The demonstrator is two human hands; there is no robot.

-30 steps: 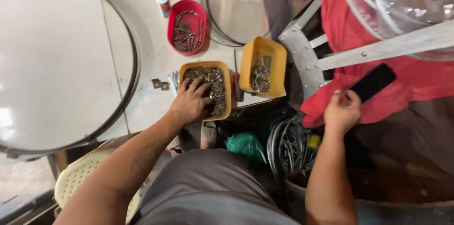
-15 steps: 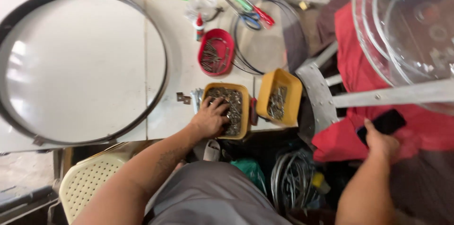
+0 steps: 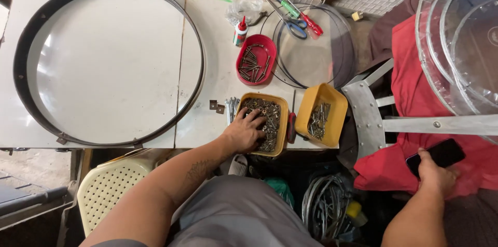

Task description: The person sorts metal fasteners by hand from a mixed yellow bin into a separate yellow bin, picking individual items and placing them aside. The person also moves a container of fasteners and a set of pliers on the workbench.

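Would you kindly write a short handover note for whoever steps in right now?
Left hand: fingers spread down in the yellow tray of nuts at the table's front edge; whether it grips any cannot be seen.
Right hand: off the table, holding a black phone over the red cloth.
Nearby: second yellow tray with screws to the right, red tray of bolts behind, two small brackets left of the nut tray, large black hoop lying flat.
Done: nothing visibly fitted to the hoop.
Left: hardware is all in trays.
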